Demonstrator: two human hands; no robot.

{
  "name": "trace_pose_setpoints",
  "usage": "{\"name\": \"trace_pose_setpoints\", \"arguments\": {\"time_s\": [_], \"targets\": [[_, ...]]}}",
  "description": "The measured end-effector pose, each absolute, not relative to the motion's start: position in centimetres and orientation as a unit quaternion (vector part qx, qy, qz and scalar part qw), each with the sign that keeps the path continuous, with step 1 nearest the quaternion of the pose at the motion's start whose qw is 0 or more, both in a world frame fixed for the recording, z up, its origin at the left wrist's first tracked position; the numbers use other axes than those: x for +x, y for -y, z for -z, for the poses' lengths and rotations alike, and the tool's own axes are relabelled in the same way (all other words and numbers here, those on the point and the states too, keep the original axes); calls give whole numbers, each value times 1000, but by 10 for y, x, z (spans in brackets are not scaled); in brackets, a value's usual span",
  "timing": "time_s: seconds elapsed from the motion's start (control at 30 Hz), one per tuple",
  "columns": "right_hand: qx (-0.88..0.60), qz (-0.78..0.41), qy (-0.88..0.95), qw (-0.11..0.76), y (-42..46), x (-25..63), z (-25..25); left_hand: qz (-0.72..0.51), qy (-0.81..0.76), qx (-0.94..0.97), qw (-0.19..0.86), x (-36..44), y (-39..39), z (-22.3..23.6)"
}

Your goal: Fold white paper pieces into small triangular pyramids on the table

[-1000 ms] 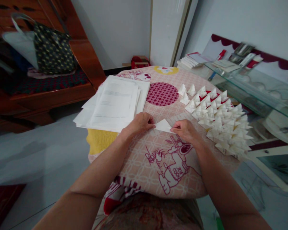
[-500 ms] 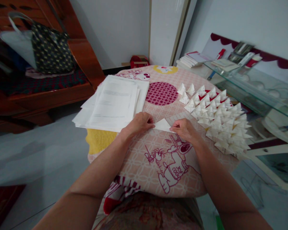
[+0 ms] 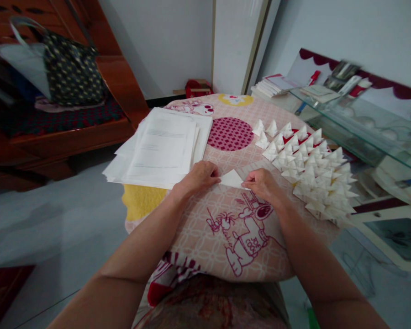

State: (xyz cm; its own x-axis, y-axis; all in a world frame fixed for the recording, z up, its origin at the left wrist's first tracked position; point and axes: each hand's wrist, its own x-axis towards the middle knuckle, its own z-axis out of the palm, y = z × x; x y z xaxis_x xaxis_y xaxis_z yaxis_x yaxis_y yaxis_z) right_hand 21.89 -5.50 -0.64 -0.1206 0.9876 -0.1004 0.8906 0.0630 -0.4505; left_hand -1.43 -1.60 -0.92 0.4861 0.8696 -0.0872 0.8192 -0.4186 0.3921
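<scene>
Between my two hands lies a small white sheet of folded paper point(image 3: 233, 178), its peak pointing away from me. My left hand point(image 3: 204, 174) pinches its left corner, fingers curled. At the opposite corner my right hand point(image 3: 260, 182) grips the paper between thumb and forefinger. Just beyond my left hand rests a stack of printed paper sheets point(image 3: 162, 144). Rows of pointed folded paper pieces point(image 3: 311, 164) stand to the right of my right hand, close together, with a bit of red showing among them.
A pink patterned cloth point(image 3: 205, 228) covers the round table. Along the right runs a glass shelf point(image 3: 363, 132) holding cups and papers. On the left, a wooden bench point(image 3: 116, 87) carries a dark patterned bag point(image 3: 73, 68).
Both hands keep their grip on the folded paper in nearly the same place. The whole view has shifted very slightly; nothing else visibly differs.
</scene>
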Motion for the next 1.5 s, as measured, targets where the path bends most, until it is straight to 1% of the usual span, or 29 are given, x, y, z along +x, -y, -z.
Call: {"name": "trace_pose_setpoints", "arguments": {"time_s": [0.13,0.23,0.3,0.37,0.43,0.6,0.67,0.73,0.8,0.83,0.93,1.07,1.17,1.37,1.5], "targets": [[-656,-193,719,119,56,218,7,-109,-472,855,186,-14,19,16],[-658,-191,719,120,55,219,7,-177,-391,885,181,-13,23,19],[-659,-187,719,119,54,219,8,-201,-321,905,197,-10,25,20],[-667,-185,712,114,53,220,9,-194,-263,919,222,-8,27,21],[-681,-185,700,110,52,220,10,-169,-240,927,233,-5,27,23],[-710,-169,674,119,52,223,9,-106,-271,940,179,-2,23,28],[-716,-153,666,145,53,221,7,-91,-280,943,157,0,23,30],[-706,-152,663,198,53,216,7,-82,-284,945,140,2,23,30],[-680,-188,664,249,52,210,10,-78,-284,947,126,3,23,30],[-667,-225,661,259,51,207,12,-77,-282,949,121,3,22,30],[-670,-312,634,228,47,200,17,-89,-273,951,115,1,21,33],[-698,-362,588,190,44,195,14,-126,-262,948,131,-2,17,36],[-705,-344,598,164,42,192,11,-142,-270,941,146,-3,14,36],[-715,-252,640,124,35,186,14,-167,-267,937,148,-3,12,36],[-718,-270,631,115,35,193,15,-184,-265,935,149,-4,12,38]]}}
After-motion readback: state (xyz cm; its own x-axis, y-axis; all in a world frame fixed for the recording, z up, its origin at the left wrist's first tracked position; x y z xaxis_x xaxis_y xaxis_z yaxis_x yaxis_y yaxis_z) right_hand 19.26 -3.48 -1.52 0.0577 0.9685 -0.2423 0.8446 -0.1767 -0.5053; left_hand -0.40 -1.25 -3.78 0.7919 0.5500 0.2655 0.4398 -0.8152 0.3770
